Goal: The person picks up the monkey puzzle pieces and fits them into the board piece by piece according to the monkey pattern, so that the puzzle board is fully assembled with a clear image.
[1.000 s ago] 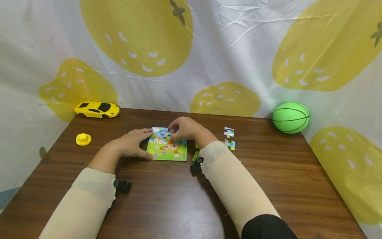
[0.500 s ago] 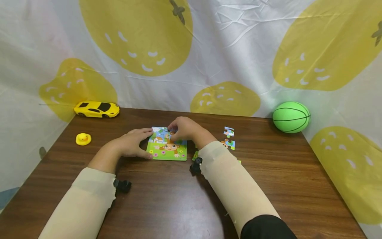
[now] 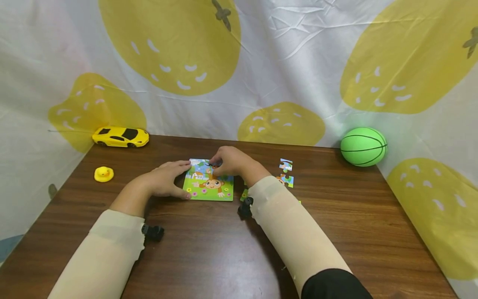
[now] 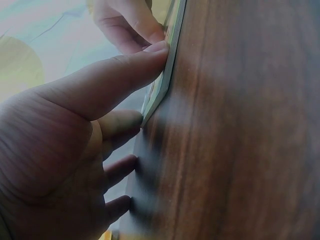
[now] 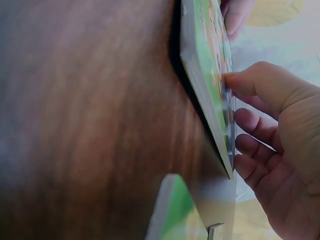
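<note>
Hanging behind and alongside, white cloth (image 3: pixel 284 74) is printed with yellow fruit (image 3: pixel 168 45). Light is reflected by the brown tabletop (image 3: pixel 209 257). Mid-table, the puzzle board (image 3: pixel 209 185) is touched at its left edge by the spread left hand (image 3: pixel 167 178) and on top by the bent-fingered right hand (image 3: pixel 234 161); whether anything is pinched cannot be told.

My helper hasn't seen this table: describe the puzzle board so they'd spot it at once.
On the brown table, the left hand and right hand both touch it. The board is a flat square showing a monkey on green, far larger than the loose pieces to its right.
</note>
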`<action>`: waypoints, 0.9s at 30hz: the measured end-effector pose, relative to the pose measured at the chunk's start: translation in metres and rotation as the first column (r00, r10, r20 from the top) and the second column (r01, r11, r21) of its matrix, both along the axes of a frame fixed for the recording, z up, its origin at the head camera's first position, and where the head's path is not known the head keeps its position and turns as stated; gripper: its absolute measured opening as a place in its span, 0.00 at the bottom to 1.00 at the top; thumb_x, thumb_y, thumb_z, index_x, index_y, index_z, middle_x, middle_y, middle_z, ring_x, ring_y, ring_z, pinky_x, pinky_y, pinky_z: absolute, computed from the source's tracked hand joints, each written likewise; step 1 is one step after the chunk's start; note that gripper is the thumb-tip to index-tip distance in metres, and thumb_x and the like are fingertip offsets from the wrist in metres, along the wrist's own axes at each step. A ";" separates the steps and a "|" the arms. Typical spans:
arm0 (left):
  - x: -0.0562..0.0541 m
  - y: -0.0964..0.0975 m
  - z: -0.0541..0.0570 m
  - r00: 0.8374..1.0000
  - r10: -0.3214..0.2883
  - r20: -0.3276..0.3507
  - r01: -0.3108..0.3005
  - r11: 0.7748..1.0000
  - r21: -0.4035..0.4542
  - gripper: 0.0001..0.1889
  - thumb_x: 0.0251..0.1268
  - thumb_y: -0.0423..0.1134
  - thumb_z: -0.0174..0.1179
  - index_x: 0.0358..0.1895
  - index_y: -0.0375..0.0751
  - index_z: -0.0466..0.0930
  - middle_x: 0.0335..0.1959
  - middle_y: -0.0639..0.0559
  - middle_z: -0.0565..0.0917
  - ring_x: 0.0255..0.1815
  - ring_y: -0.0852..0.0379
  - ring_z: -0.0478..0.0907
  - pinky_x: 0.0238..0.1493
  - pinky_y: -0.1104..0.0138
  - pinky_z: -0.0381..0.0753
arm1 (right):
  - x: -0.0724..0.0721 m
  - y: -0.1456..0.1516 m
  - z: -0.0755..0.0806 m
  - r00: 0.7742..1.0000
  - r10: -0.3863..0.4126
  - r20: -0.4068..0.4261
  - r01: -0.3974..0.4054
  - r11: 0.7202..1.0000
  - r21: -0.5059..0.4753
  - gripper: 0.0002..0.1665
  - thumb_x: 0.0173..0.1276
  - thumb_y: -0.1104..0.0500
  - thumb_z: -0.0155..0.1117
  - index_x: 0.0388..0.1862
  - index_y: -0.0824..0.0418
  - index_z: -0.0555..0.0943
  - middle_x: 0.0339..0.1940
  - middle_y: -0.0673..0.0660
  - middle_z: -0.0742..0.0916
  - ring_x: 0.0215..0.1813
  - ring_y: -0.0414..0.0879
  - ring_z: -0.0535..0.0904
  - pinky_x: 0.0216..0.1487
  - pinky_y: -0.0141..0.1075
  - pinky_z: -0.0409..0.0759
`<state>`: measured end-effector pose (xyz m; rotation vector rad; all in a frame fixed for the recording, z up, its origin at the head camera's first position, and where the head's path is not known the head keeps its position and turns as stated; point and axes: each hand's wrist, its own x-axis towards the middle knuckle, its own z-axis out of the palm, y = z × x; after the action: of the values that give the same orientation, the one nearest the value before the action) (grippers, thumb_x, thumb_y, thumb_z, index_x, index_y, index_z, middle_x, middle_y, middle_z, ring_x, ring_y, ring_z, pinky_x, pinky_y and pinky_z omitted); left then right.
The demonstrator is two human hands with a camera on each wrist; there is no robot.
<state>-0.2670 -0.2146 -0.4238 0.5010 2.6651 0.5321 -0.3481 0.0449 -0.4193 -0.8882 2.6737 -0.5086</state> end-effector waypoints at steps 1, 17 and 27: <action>0.000 0.000 0.000 1.000 0.000 0.000 0.000 1.000 -0.001 0.59 0.60 0.65 0.75 0.88 0.46 0.53 0.90 0.45 0.52 0.90 0.32 0.47 0.83 0.29 0.53 | 0.000 0.000 0.000 1.000 0.001 -0.003 -0.001 1.000 0.004 0.24 0.68 0.52 0.74 0.63 0.51 0.90 0.59 0.51 0.86 0.58 0.47 0.82 0.66 0.43 0.82; 0.001 -0.001 0.000 1.000 0.001 -0.001 -0.001 1.000 0.003 0.58 0.59 0.66 0.75 0.88 0.48 0.55 0.91 0.47 0.52 0.90 0.32 0.47 0.82 0.27 0.51 | -0.003 -0.002 0.001 1.000 0.008 0.006 -0.008 0.998 0.067 0.23 0.74 0.47 0.73 0.66 0.49 0.88 0.61 0.52 0.84 0.62 0.48 0.81 0.71 0.45 0.79; -0.001 0.002 0.001 1.000 -0.025 -0.005 0.024 0.999 -0.033 0.56 0.61 0.68 0.72 0.88 0.52 0.56 0.91 0.47 0.50 0.90 0.32 0.45 0.82 0.26 0.50 | -0.003 -0.002 0.001 1.000 0.002 0.029 -0.004 0.998 0.062 0.24 0.75 0.48 0.72 0.67 0.49 0.87 0.61 0.52 0.84 0.62 0.48 0.81 0.70 0.45 0.80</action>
<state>-0.2675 -0.2129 -0.4223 0.5256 2.6651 0.4798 -0.3513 0.0433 -0.4179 -0.8604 2.6462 -0.4323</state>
